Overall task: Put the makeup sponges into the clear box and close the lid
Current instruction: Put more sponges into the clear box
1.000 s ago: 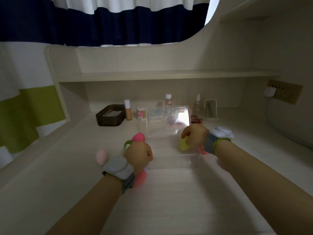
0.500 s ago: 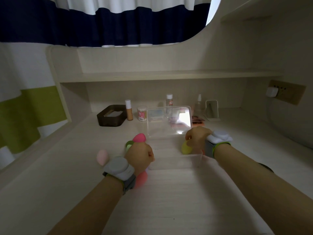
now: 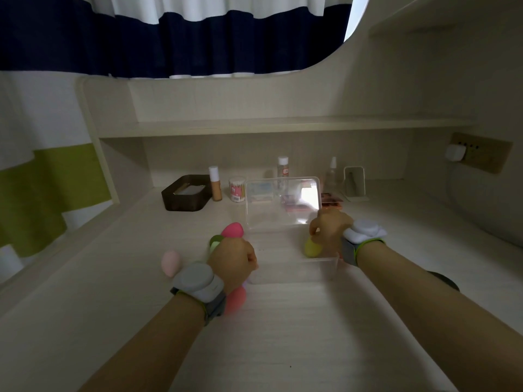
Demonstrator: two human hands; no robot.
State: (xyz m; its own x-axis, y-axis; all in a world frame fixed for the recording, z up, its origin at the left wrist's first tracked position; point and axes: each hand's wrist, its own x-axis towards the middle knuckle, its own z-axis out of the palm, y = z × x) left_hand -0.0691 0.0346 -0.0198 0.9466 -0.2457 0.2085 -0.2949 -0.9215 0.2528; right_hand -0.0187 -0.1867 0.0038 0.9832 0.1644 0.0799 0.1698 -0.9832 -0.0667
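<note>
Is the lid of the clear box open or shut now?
Open. The lid stands raised behind the clear box, and bottles show through it.

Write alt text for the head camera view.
Over a pale desk, the right hand lowers a yellow sponge into an open clear box, its lid raised. The left hand is fisted beside pink sponges left of the box.

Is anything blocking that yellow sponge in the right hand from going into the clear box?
Nothing visible does. The lid stands open at the back, and the right hand holds the yellow sponge over the clear box, at its right end.
</note>
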